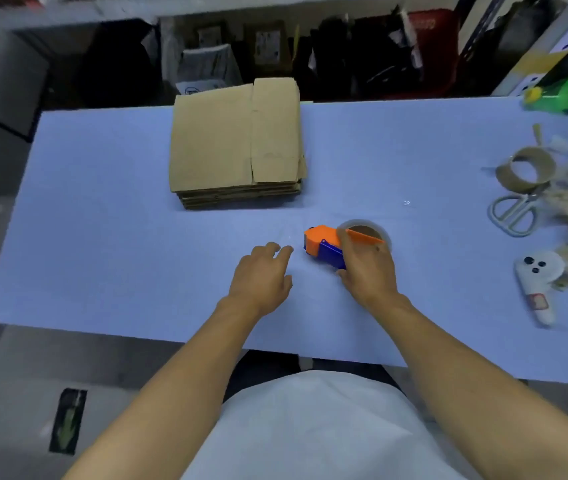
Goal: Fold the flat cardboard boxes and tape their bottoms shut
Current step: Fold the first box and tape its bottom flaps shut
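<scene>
Item: orange-and-blue tape dispenser [327,245], near centre of the blue table [102,237], gripped by the right hand [367,268]; left hand [263,275] open, holding nothing; flat cardboard boxes [235,147] stacked farther off, unfolded; risk: loose tape sticking to tabletop.

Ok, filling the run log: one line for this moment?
right hand grips tape dispenser | left hand open, on table | flat boxes stacked, untouched
</scene>
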